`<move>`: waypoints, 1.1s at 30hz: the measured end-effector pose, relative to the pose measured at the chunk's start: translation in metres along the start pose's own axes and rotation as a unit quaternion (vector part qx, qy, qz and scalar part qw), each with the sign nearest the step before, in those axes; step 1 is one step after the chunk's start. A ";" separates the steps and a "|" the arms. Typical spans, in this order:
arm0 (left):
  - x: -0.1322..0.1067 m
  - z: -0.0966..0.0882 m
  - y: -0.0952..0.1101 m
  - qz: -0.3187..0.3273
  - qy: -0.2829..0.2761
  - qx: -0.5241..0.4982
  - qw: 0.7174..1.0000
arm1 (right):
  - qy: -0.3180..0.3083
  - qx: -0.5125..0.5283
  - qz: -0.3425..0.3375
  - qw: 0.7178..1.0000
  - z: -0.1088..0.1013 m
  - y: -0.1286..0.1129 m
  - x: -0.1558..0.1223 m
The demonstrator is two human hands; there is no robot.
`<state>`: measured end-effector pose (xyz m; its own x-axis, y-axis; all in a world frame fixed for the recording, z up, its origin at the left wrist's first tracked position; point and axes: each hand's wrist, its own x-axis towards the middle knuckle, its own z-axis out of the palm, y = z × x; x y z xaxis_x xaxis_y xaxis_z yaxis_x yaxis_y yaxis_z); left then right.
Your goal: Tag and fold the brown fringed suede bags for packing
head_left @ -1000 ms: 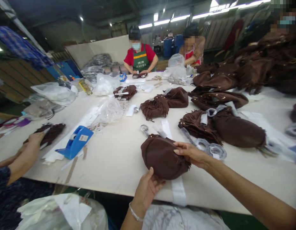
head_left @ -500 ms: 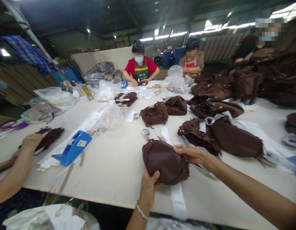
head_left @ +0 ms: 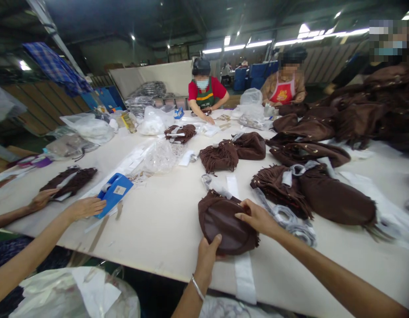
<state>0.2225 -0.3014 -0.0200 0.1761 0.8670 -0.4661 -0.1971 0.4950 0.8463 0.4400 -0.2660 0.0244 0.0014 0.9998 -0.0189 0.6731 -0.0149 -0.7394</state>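
1. Centrally, one brown bag (head_left: pixel 226 225), fringed at its edge, between both hands, over a white strip (head_left: pixel 245 285) on the surface (head_left: pixel 151 238); long axis far-left to near-right.
2. Left hand (head_left: pixel 207 259): touching the near edge, thumb on top, fingers gripping the bag.
3. Right hand (head_left: pixel 258 216): touching the far-right edge, fingers narrow, pinching it; neither hand nearer.
4. Hidden: left fingers, bag's underside; lifted or resting, cannot tell. Both forearms cut off by frame.

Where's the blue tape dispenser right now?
In the head view, the blue tape dispenser is on the left of the table, a co-worker's hand at its edge, between a fringed bundle and the held brown bag.
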 end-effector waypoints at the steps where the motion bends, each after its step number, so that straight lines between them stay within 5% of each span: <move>1: -0.001 -0.002 0.000 -0.010 -0.011 -0.002 1.000 | -0.039 0.084 0.027 0.995 -0.006 0.002 0.006; 5: 0.002 -0.003 0.000 -0.003 -0.012 0.021 1.000 | -0.156 0.265 0.079 0.948 -0.019 -0.003 0.031; 8: 0.006 -0.004 -0.002 0.009 0.005 0.041 0.999 | -0.164 0.202 0.091 0.961 -0.016 -0.006 0.043; 12: 0.007 -0.005 -0.004 0.003 -0.005 0.025 1.000 | -0.099 0.116 0.080 0.985 -0.003 -0.013 0.040; 15: 0.003 0.000 -0.002 -0.015 -0.054 -0.044 0.997 | 0.001 -0.071 -0.057 0.996 0.015 -0.028 0.024; 17: 0.000 0.002 -0.001 -0.013 -0.099 -0.103 0.990 | 0.049 -0.222 -0.181 0.957 0.025 -0.036 0.013; 19: -0.003 0.002 0.000 -0.006 -0.132 -0.136 0.982 | 0.072 -0.255 -0.225 0.938 0.027 -0.035 0.007; 22: -0.004 -0.002 -0.003 -0.002 -0.132 -0.135 0.982 | 0.081 -0.093 -0.115 0.986 0.013 -0.016 0.002; 24: -0.003 -0.004 -0.005 0.004 -0.112 -0.119 0.986 | 0.003 0.061 0.010 0.998 -0.003 0.003 -0.002; 28: 0.001 -0.001 -0.007 0.020 -0.064 -0.063 0.996 | -0.167 0.274 0.130 0.938 -0.019 0.027 -0.015; 30: 0.004 0.005 -0.009 0.024 -0.035 -0.044 0.998 | -0.136 0.251 0.103 0.953 -0.013 0.028 -0.021; 33: 0.009 0.017 -0.015 0.034 0.030 -0.018 0.999 | -0.015 0.010 -0.018 1.000 0.009 0.023 -0.031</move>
<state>0.2434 -0.3018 -0.0327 0.1039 0.9002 -0.4230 -0.2410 0.4354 0.8674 0.4487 -0.2972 0.0020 -0.0449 0.9989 -0.0128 0.6577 0.0200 -0.7530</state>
